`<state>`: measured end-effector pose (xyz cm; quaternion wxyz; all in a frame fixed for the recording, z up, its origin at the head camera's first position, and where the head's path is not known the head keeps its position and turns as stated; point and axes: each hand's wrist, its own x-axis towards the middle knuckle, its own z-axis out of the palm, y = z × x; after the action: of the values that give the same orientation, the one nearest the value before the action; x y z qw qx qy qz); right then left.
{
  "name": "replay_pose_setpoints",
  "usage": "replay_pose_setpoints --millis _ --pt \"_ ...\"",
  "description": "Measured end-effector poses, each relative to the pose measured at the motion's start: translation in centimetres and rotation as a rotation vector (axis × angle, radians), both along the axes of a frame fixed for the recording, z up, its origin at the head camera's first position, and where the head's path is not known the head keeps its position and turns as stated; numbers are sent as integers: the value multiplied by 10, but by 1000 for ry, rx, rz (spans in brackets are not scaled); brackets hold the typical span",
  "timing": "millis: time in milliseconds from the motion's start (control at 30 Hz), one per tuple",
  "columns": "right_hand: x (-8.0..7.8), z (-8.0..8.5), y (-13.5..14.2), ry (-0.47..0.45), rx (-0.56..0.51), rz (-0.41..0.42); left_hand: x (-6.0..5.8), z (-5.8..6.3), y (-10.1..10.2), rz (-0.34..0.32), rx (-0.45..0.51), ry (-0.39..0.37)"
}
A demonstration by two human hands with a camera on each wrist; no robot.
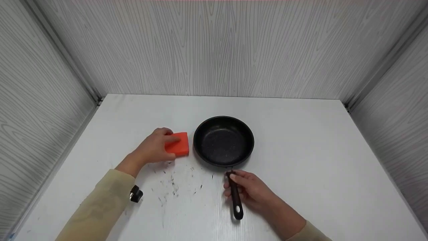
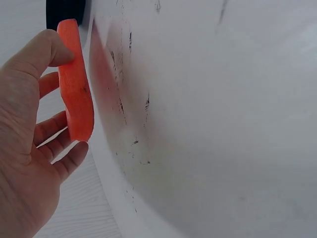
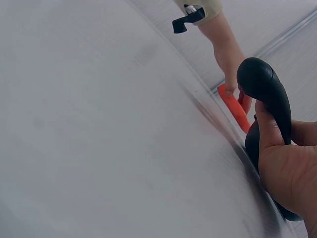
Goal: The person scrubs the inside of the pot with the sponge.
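Note:
My left hand (image 1: 154, 147) holds an orange-red sponge (image 1: 180, 146) just left of the pan, thumb on one side and fingers on the other. The left wrist view shows the sponge (image 2: 77, 94) from its edge, slightly bent, above the table. A black frying pan (image 1: 223, 142) sits at the middle, its inside facing up. Its dark handle (image 1: 236, 201) points toward me, and my right hand (image 1: 252, 188) grips it near the pan with the thumb on top. In the right wrist view the handle (image 3: 280, 96) hides part of the hand's fingers.
Dark marks (image 1: 174, 187) are scattered on the white table (image 1: 301, 140) in front of the sponge and pan. Pale wood-grain panels (image 1: 217, 50) stand at the back and both sides. A small black device (image 1: 136, 194) is at my left sleeve.

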<state>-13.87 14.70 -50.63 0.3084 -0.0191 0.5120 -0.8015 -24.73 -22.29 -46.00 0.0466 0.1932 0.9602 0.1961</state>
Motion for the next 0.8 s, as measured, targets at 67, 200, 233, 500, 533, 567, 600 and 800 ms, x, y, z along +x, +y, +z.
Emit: replay_pose_setpoints --millis 67,200,233,500,533,567,600,800 --pt "0 0 0 -4 6 -6 0 0 2 2 4 -15" --pt "-2 -1 0 -8 12 -14 2 -2 4 15 4 -49" --pt "-2 -1 0 -7 14 -16 2 -3 4 19 3 -58" --pt "-5 1 -1 -6 55 -24 4 -6 4 66 4 -105" --pt "-5 2 -1 -3 62 -22 4 -6 4 67 1 -104" --pt "-5 3 -1 -4 65 -20 4 -6 4 70 -3 -101" --pt "-6 4 0 -4 68 -15 4 -6 4 68 -8 -93" --pt "-7 8 8 30 99 9 8 -3 2 58 -17 45"
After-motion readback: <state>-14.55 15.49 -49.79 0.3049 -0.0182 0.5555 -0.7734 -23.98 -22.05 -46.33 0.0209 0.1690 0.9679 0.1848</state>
